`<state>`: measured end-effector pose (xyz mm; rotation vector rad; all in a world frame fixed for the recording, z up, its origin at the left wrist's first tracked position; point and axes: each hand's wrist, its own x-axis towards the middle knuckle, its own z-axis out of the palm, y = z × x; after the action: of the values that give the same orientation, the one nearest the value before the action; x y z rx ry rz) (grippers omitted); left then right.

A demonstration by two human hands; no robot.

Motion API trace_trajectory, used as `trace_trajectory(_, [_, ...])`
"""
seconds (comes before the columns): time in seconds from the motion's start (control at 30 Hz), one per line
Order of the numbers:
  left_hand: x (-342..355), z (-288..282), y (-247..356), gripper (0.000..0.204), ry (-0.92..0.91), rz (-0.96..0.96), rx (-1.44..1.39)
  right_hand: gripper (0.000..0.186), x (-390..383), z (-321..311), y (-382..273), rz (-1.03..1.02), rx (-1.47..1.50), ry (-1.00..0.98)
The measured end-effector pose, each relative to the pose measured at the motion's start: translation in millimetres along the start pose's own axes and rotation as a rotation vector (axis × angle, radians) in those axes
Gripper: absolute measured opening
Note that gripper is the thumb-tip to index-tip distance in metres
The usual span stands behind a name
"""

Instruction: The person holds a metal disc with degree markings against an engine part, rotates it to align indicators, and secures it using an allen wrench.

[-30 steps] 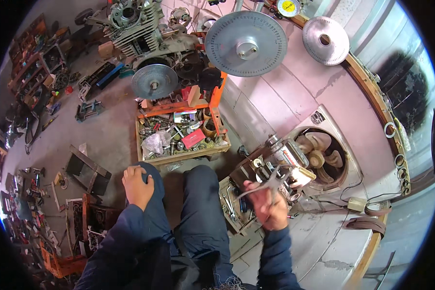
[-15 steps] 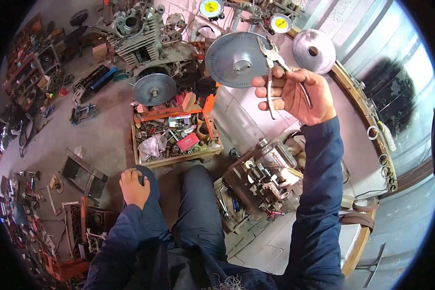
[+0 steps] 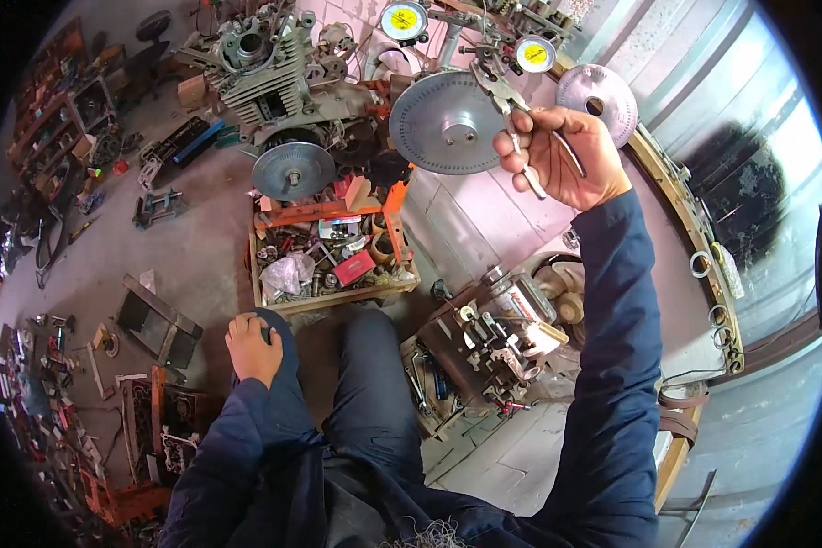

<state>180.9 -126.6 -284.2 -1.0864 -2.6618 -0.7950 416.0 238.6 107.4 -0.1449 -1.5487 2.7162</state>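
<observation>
My right hand (image 3: pixel 575 157) is raised at the upper right, its fingers closed around the handles of metal pliers (image 3: pixel 500 89). Their jaws point up and to the left, overlapping the right edge of a large grey degree disc (image 3: pixel 425 114) in this view. The handles are spread apart, and I see nothing between the jaws. My left hand (image 3: pixel 254 349) lies flat on my left knee, fingers stretched out and holding nothing.
A finned engine block (image 3: pixel 251 87) stands at the far left, near a smaller disc (image 3: pixel 292 171). Below lies a wooden tray (image 3: pixel 342 297) of small parts. A grey machine (image 3: pixel 498 338) stands beside my right leg. Two yellow-faced dial gauges (image 3: pixel 404 19) and another disc (image 3: pixel 597 102) are at the back.
My right hand has moved slightly right and up, tilting the pliers so the jaws lean further left. My left hand stays on the knee.
</observation>
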Motion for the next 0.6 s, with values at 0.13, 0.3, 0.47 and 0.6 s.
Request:
trace_trajectory(0.13, [1,5,3,0.020,0.019,0.034,0.004,0.028,3,19,5,-0.005,0.102,0.165])
trace_trajectory(0.3, [2,6,7,0.021,0.020,0.039,0.010,0.029,4,34,10,0.002,-0.132,0.363])
trace_trajectory(0.47, [2,3,6,0.022,-0.003,0.027,-0.003,0.020,6,46,8,0.009,-0.272,0.430])
trace_trajectory(0.6, [3,4,7,0.022,-0.010,0.031,-0.012,0.016,7,55,7,0.035,-0.350,0.487])
